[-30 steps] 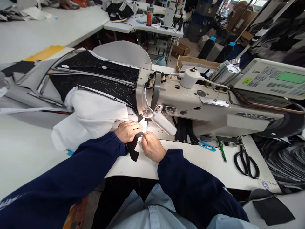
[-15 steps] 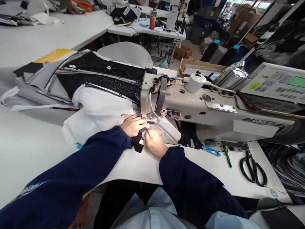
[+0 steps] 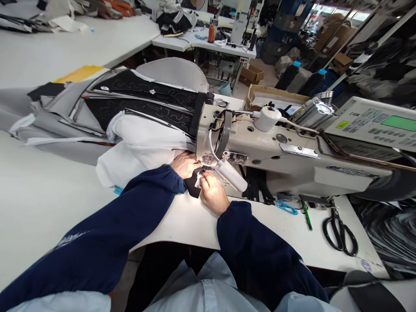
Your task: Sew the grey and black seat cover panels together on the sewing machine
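My left hand lies with curled fingers on a black fabric piece just left of the needle of a beige sewing machine. My right hand pinches the same black piece right under the machine's small lamp. The piece's far end passes under the presser foot, and most of it is hidden by both hands. White padded fabric is bunched against my left wrist, with black stitched panels stacked behind it.
On the white table to the right lie blue snips, a green pen and black scissors. Black straps hang under the machine arm. A control panel stands at the right. Another sewing station stands behind.
Both hands have pushed forward toward the needle, and the black piece has fed further under the foot, so less of it trails toward me. My view has shifted slightly.
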`<state>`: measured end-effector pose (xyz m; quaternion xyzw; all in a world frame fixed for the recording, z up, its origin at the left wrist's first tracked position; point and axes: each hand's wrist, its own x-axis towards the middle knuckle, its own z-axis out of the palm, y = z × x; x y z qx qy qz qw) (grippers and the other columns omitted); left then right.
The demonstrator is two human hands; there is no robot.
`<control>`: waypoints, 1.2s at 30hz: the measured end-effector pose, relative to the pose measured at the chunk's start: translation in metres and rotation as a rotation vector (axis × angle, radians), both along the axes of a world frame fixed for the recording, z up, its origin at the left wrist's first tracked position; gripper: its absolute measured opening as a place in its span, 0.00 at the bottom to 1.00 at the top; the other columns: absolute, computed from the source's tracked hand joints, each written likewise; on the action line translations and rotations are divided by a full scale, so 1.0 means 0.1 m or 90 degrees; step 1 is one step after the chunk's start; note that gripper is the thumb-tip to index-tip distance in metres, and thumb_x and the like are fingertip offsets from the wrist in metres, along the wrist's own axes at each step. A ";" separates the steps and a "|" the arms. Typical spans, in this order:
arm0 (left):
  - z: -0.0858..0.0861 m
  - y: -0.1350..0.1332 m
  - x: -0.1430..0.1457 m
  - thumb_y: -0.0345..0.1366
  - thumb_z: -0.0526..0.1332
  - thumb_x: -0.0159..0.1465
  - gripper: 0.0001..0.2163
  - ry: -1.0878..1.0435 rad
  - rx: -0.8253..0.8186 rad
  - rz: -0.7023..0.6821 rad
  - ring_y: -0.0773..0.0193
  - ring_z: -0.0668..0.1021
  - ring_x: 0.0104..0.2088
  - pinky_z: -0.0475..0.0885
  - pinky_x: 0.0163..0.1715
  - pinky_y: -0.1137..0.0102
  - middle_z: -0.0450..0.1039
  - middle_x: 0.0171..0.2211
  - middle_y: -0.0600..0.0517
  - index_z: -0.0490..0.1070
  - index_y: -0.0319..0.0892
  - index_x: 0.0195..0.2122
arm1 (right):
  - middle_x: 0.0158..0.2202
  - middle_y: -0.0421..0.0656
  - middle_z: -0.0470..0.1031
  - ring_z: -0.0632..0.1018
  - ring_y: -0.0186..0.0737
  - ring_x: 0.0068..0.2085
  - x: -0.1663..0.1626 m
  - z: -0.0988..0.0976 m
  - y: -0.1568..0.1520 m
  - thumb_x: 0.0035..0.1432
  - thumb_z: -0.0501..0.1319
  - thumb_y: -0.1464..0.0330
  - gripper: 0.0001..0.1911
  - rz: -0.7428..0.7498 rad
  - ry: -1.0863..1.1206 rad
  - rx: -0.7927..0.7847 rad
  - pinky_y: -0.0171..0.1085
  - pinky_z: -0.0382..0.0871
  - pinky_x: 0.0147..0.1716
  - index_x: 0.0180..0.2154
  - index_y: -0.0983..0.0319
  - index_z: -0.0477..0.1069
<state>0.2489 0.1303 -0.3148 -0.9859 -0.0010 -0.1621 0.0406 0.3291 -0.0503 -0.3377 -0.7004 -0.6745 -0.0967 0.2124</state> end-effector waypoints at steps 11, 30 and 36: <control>-0.02 -0.05 0.01 0.28 0.55 0.57 0.12 0.025 -0.040 -0.013 0.57 0.74 0.41 0.64 0.42 0.62 0.76 0.35 0.47 0.76 0.43 0.37 | 0.48 0.57 0.72 0.71 0.50 0.52 0.04 -0.01 -0.08 0.63 0.48 0.73 0.14 0.016 -0.015 0.031 0.47 0.69 0.49 0.45 0.69 0.69; 0.06 -0.46 -0.01 0.25 0.59 0.52 0.11 0.108 -0.118 0.192 0.52 0.77 0.39 0.67 0.36 0.61 0.75 0.36 0.38 0.74 0.33 0.37 | 0.50 0.57 0.70 0.69 0.50 0.56 -0.08 -0.05 -0.45 0.62 0.48 0.76 0.16 -0.034 0.013 -0.008 0.51 0.68 0.52 0.49 0.67 0.68; 0.18 -0.03 -0.03 0.26 0.57 0.55 0.08 0.034 -0.123 0.274 0.54 0.78 0.36 0.66 0.30 0.67 0.76 0.34 0.39 0.76 0.34 0.32 | 0.53 0.55 0.68 0.68 0.48 0.57 -0.19 0.04 -0.62 0.61 0.49 0.74 0.15 -0.035 0.096 -0.001 0.51 0.67 0.54 0.47 0.63 0.69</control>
